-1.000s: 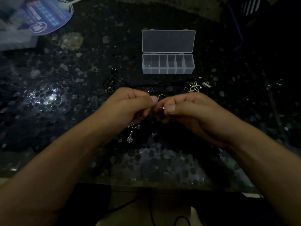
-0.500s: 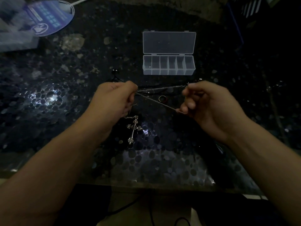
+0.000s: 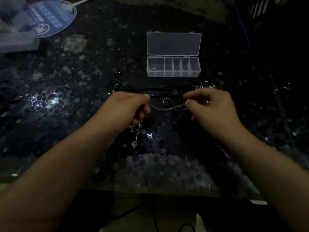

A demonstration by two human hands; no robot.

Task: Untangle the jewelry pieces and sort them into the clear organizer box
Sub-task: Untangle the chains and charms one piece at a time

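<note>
A thin silver chain point(image 3: 168, 108) sags between my two hands. My left hand point(image 3: 128, 109) pinches its left end, and a silver cross pendant point(image 3: 137, 134) dangles below that hand. My right hand point(image 3: 212, 108) pinches the chain's right end. Beyond the chain a dark ring point(image 3: 167, 101) lies on the table, with a black cord point(image 3: 155, 90) stretched behind it. Silver pieces point(image 3: 198, 87) peek out past my right hand. The clear organizer box point(image 3: 173, 74) stands open farther back, its lid point(image 3: 173, 44) laid flat; its several compartments look empty apart from a small glint in the leftmost one.
The table point(image 3: 66, 97) is a dark, glossy pebble-patterned top with bright light glare at the left. A round blue fan point(image 3: 50, 17) and a blurred pale object point(image 3: 15, 30) lie at the far left corner. The table's near edge runs below my forearms.
My hands were close together a second ago; they have since pulled apart, stretching the chain. It was taut half a second ago and now hangs slack, with both hands a little lower.
</note>
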